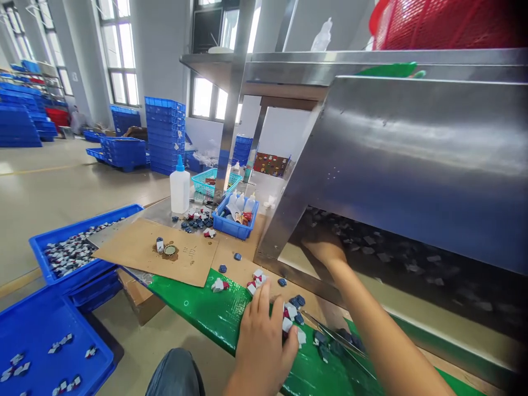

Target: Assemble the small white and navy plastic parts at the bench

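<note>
On the green table cover (193, 300), my left hand (264, 333) rests beside a cluster of small white and dark red pieces (290, 312). Its fingers are stretched out and slightly bent, with their tips at more such pieces. My right hand (325, 245) reaches through the opening of a metal hopper (396, 165), where many small pieces lie in shadow. The fingers of that hand are dark and blurred, so what they touch cannot be made out. Between the two arms lie dark blue pieces (323, 346) and metal tweezers (334, 334).
Brown cardboard (140, 247) holds a small round cap (170, 250). Behind it stand a white bottle (180, 192) and a blue basket (233, 226) of small bottles. Blue trays with pieces (74, 253) sit at the left. A metal shelf (289, 58) runs overhead.
</note>
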Tool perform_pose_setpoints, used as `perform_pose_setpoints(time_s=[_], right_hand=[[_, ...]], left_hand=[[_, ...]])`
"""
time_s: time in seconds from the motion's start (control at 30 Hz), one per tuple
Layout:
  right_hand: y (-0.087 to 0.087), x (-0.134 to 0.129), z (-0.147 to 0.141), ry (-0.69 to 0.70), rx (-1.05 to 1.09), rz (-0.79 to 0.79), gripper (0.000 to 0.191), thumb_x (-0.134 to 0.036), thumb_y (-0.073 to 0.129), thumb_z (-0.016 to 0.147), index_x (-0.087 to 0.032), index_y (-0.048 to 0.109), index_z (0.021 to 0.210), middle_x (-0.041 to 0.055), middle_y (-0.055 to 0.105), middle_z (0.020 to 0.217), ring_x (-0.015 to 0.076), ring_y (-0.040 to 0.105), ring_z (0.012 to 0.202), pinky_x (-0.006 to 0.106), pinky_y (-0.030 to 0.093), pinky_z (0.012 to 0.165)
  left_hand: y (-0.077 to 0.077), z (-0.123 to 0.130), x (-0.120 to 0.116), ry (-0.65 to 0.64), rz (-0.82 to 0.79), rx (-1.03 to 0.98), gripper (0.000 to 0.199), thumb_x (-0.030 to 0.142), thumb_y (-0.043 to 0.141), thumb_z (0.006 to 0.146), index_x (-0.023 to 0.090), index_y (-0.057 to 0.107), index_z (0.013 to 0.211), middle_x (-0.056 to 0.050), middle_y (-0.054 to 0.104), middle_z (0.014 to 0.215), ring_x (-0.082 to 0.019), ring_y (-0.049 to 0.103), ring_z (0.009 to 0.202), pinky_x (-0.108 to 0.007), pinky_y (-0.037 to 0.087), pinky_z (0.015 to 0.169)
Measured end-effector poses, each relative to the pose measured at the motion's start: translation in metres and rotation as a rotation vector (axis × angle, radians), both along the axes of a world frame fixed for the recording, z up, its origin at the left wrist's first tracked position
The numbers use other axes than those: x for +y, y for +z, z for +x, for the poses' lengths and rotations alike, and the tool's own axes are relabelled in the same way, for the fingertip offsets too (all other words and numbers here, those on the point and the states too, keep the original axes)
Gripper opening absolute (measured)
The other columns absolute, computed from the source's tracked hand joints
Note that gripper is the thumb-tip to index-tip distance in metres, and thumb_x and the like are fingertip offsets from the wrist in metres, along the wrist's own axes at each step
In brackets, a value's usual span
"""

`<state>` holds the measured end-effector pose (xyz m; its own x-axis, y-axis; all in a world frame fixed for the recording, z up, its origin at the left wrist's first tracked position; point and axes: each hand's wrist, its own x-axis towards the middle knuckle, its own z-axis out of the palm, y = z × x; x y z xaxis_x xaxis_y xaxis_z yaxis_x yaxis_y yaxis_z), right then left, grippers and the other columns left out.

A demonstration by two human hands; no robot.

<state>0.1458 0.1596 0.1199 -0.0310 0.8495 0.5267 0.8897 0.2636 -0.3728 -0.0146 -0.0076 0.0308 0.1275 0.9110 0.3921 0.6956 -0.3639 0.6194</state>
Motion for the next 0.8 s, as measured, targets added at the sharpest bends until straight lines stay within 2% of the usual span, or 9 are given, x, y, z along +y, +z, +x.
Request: perform_pose_setpoints(time_s=[0.07, 0.13, 0.23, 0.33, 0.4, 0.5, 0.63, 0.7, 0.8], right_hand=[[-0.002, -0.019, 0.001, -0.036, 0.073, -0.004, 0.018, -0.033, 0.059, 0.074, -0.016, 0.054, 0.079, 0.0036, 0.056, 0.069, 0.0192, 0.058, 0.068, 0.033, 0.044, 0.063], [-0.004, -0.041, -0.001, -0.046, 0.173, 0.005, 0.026, -0.031, 0.060, 0.069, -0.016, 0.050, 0.087, 0.0087, 0.059, 0.078, 0.0243, 0.059, 0.076, 0.038, 0.045, 0.068], [-0.009, -0.084, -0.009, 0.065, 0.336, -0.004, 0.039, -0.041, 0.056, 0.070, -0.017, 0.042, 0.097, 0.0115, 0.060, 0.093, 0.0218, 0.060, 0.082, 0.035, 0.050, 0.071], [-0.014, -0.136, -0.023, 0.205, 0.517, -0.058, 0.043, -0.049, 0.053, 0.072, -0.020, 0.038, 0.101, 0.0097, 0.060, 0.097, 0.0188, 0.061, 0.086, 0.032, 0.052, 0.073], [-0.017, -0.169, -0.032, 0.279, 0.732, -0.151, 0.044, -0.047, 0.056, 0.074, -0.022, 0.040, 0.105, 0.0097, 0.060, 0.102, 0.0188, 0.060, 0.089, 0.031, 0.052, 0.075], [-0.021, -0.204, -0.042, 0.316, 0.914, -0.222, 0.040, -0.046, 0.055, 0.077, -0.023, 0.043, 0.108, 0.0101, 0.059, 0.107, 0.0195, 0.059, 0.095, 0.032, 0.050, 0.080], [-0.028, -0.227, -0.044, 0.353, 0.816, -0.145, 0.034, -0.045, 0.053, 0.080, -0.026, 0.046, 0.107, 0.0095, 0.056, 0.115, 0.0215, 0.055, 0.104, 0.034, 0.048, 0.086], [-0.031, -0.232, -0.041, 0.368, 0.705, -0.085, 0.030, -0.043, 0.051, 0.082, -0.027, 0.047, 0.107, 0.0085, 0.054, 0.120, 0.0225, 0.050, 0.112, 0.037, 0.044, 0.092], [-0.036, -0.239, -0.036, 0.413, 0.575, -0.056, 0.028, -0.040, 0.046, 0.086, -0.027, 0.048, 0.110, 0.0080, 0.051, 0.126, 0.0229, 0.040, 0.122, 0.041, 0.037, 0.099]], left_hand=[[0.000, -0.001, -0.001, -0.002, 0.016, 0.007, 0.040, 0.026, 0.043, 0.082, 0.014, 0.047, 0.120, -0.016, 0.033, 0.138, -0.032, 0.031, 0.126, -0.049, 0.039, 0.097], [-0.001, -0.002, -0.001, 0.012, 0.052, -0.002, 0.043, 0.027, 0.042, 0.083, 0.013, 0.043, 0.124, -0.017, 0.033, 0.138, -0.032, 0.031, 0.126, -0.049, 0.038, 0.097], [-0.004, -0.007, -0.001, 0.007, 0.174, -0.066, 0.047, 0.028, 0.041, 0.085, 0.013, 0.035, 0.129, -0.015, 0.033, 0.138, -0.029, 0.027, 0.128, -0.050, 0.031, 0.102], [-0.007, -0.012, -0.005, -0.058, 0.330, -0.219, 0.040, 0.023, 0.039, 0.087, 0.016, 0.037, 0.126, -0.011, 0.039, 0.134, -0.024, 0.028, 0.128, -0.047, 0.023, 0.107], [-0.004, -0.014, -0.013, -0.121, 0.352, -0.386, 0.035, 0.023, 0.039, 0.087, 0.018, 0.040, 0.122, -0.010, 0.046, 0.127, -0.022, 0.036, 0.122, -0.043, 0.029, 0.104], [0.011, -0.011, -0.031, -0.286, 0.120, -0.747, 0.039, 0.031, 0.044, 0.087, 0.020, 0.039, 0.124, -0.009, 0.052, 0.117, -0.020, 0.049, 0.107, -0.034, 0.046, 0.086], [0.039, -0.002, -0.054, -0.621, -0.385, -1.162, 0.049, 0.040, 0.051, 0.084, 0.020, 0.037, 0.127, -0.010, 0.050, 0.122, -0.020, 0.055, 0.099, -0.025, 0.050, 0.069], [0.049, 0.000, -0.060, -0.654, -0.501, -1.257, 0.046, 0.039, 0.056, 0.081, 0.017, 0.043, 0.120, -0.011, 0.054, 0.116, -0.020, 0.057, 0.094, -0.022, 0.050, 0.064], [0.055, -0.002, -0.064, -0.579, -0.515, -1.315, 0.040, 0.032, 0.067, 0.073, 0.015, 0.050, 0.104, -0.008, 0.061, 0.098, -0.015, 0.059, 0.084, -0.019, 0.049, 0.062]])
